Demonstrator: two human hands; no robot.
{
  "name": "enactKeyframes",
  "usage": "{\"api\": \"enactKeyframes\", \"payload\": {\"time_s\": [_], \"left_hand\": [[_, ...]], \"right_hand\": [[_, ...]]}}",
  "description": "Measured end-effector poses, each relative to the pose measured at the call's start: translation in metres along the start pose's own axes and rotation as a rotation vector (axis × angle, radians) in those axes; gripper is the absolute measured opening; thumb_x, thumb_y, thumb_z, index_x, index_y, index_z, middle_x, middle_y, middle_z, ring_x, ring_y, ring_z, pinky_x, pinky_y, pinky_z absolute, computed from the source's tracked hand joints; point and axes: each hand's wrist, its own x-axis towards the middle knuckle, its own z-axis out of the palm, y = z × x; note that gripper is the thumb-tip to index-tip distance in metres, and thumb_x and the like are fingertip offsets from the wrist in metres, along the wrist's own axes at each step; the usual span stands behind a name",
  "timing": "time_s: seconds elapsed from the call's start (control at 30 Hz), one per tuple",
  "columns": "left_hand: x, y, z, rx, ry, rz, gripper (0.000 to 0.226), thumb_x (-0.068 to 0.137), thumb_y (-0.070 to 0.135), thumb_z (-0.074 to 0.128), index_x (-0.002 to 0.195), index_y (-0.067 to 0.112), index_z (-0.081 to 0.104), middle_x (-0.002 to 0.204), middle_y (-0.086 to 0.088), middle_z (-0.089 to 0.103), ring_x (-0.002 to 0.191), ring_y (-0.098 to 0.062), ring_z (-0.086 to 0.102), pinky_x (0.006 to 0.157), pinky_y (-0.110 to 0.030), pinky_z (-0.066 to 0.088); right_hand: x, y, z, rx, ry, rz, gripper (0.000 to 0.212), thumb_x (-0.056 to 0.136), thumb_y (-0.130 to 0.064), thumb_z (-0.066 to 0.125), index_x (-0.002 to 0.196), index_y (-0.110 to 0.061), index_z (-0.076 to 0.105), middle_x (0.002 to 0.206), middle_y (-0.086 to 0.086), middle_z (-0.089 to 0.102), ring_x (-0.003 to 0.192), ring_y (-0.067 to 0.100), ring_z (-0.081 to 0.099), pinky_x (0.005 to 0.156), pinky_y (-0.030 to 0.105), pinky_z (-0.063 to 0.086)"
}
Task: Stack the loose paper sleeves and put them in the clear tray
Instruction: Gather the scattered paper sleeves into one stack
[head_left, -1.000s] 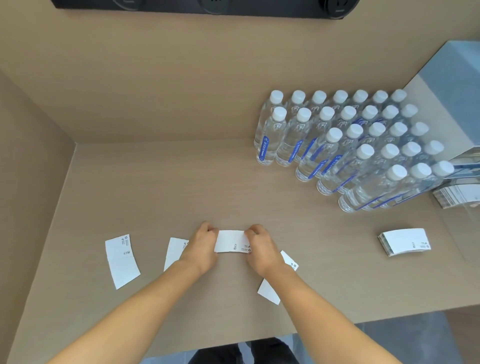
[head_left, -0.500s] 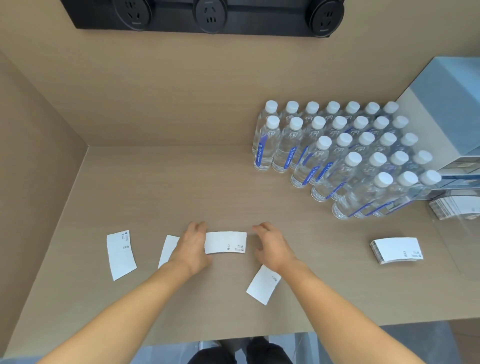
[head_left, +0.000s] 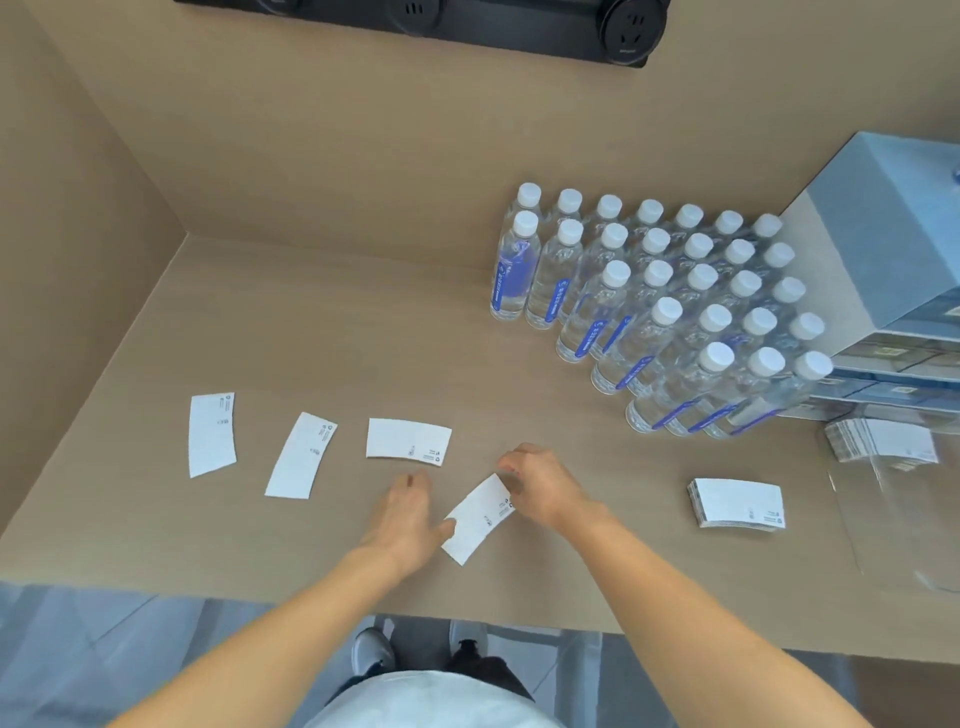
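Note:
Several white paper sleeves lie flat on the tan counter. One sleeve (head_left: 212, 434) is at the far left, a second (head_left: 301, 456) beside it, a third (head_left: 408, 439) in the middle. A fourth, tilted sleeve (head_left: 479, 517) lies between my hands. My left hand (head_left: 408, 514) touches its lower left edge with the thumb. My right hand (head_left: 540, 486) pinches its upper right corner. A stack of sleeves (head_left: 737, 504) sits at the right. The clear tray (head_left: 852, 499) at the far right holds another stack (head_left: 883, 441).
Several rows of water bottles (head_left: 654, 306) stand at the back right, beside a blue-grey box (head_left: 883, 234) on stacked cartons. A black socket strip (head_left: 467, 21) runs along the back wall. The counter's front edge is close to my body.
Both hands let go of the middle sleeve and moved toward me onto the tilted sleeve; the camera view shifted back and down.

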Motion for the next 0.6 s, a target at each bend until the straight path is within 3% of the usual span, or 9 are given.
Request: {"api": "enactKeyframes", "payload": {"time_s": [0.13,0.23,0.3,0.43,0.6], "left_hand": [[-0.012,0.012,0.025,0.057,0.01,-0.071,0.057,0.081,0.042,0.07,0.123,0.011,0.044,0.126,-0.008,0.045,0.117,-0.03,0.048,0.097,-0.041,0.046],[-0.016,0.017,0.038,0.139,0.036,-0.103,0.058,0.077,0.043,0.071,0.12,0.014,0.045,0.124,-0.007,0.046,0.116,-0.028,0.046,0.093,-0.035,0.046],[-0.017,0.018,0.046,0.142,0.051,-0.127,0.057,0.076,0.038,0.072,0.119,0.014,0.045,0.124,-0.007,0.045,0.114,-0.028,0.045,0.092,-0.033,0.045],[-0.018,0.018,0.055,0.112,0.083,-0.147,0.05,0.08,0.027,0.071,0.121,0.013,0.047,0.125,-0.007,0.043,0.113,-0.027,0.045,0.094,-0.032,0.045],[-0.016,0.014,0.057,0.053,0.09,-0.145,0.043,0.08,0.022,0.068,0.118,0.012,0.049,0.124,-0.007,0.041,0.114,-0.027,0.046,0.093,-0.033,0.047]], "right_hand": [[-0.005,0.007,0.007,-0.03,-0.061,-0.088,0.041,0.078,-0.001,0.059,0.116,-0.016,0.062,0.119,0.006,0.051,0.11,0.027,0.053,0.087,0.032,0.05],[-0.009,0.011,0.014,-0.078,-0.117,-0.12,0.063,0.08,-0.001,0.054,0.138,-0.023,0.045,0.141,0.003,0.037,0.128,0.025,0.039,0.099,0.033,0.044],[-0.01,0.013,0.016,-0.111,-0.131,-0.134,0.068,0.08,0.0,0.053,0.142,-0.024,0.039,0.144,0.001,0.033,0.13,0.026,0.036,0.096,0.03,0.041],[-0.008,0.014,0.017,-0.157,-0.128,-0.186,0.067,0.081,0.002,0.052,0.144,-0.017,0.037,0.142,0.002,0.033,0.126,0.027,0.04,0.099,0.032,0.043],[-0.006,0.011,0.018,-0.201,-0.12,-0.2,0.042,0.083,-0.001,0.05,0.123,-0.011,0.047,0.125,0.003,0.041,0.108,0.028,0.048,0.088,0.038,0.05]]}}
